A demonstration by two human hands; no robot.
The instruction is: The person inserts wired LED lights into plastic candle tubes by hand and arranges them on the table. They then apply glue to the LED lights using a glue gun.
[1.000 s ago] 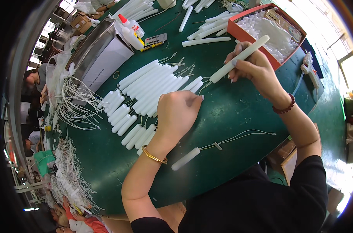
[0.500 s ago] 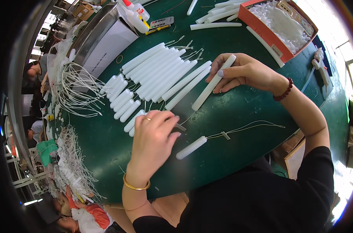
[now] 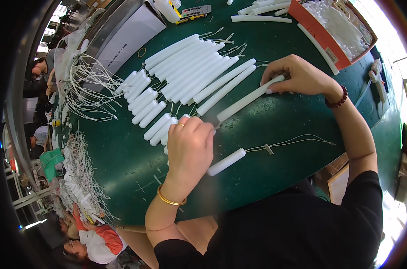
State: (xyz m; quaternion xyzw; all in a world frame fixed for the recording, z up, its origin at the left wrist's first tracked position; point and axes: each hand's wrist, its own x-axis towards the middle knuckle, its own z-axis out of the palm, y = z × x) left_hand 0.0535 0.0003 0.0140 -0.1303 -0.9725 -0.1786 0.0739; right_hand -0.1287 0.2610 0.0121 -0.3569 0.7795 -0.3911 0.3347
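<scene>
My right hand (image 3: 297, 80) pinches the upper end of a long white tube (image 3: 243, 102), which slants down to the left above the table. At its lower end, my left hand (image 3: 191, 140) is closed, its fingertips on a small flat grey piece (image 3: 217, 127) mostly hidden by the fingers. Below them lies a short white tube (image 3: 227, 162) with two thin wires (image 3: 293, 141) coming out of one end, and a small grey tab (image 3: 268, 149) sits on those wires. Long white tubes (image 3: 196, 74) with wire ends lie in a slanted row beyond my left hand, beside several shorter tubes (image 3: 143, 105).
An orange box (image 3: 297, 22) of white plastic pieces stands at the far right, near loose tubes (image 3: 261, 18) and a glue gun (image 3: 377, 78). White wires (image 3: 91, 92) bunch at the left beside a white-sided box (image 3: 127, 42). Another person (image 3: 100, 242) is at lower left.
The long tube has tilted flatter, and my right hand has shifted right along with it. My left hand has moved right and up to the tube's lower end. The whole view has shifted slightly.
</scene>
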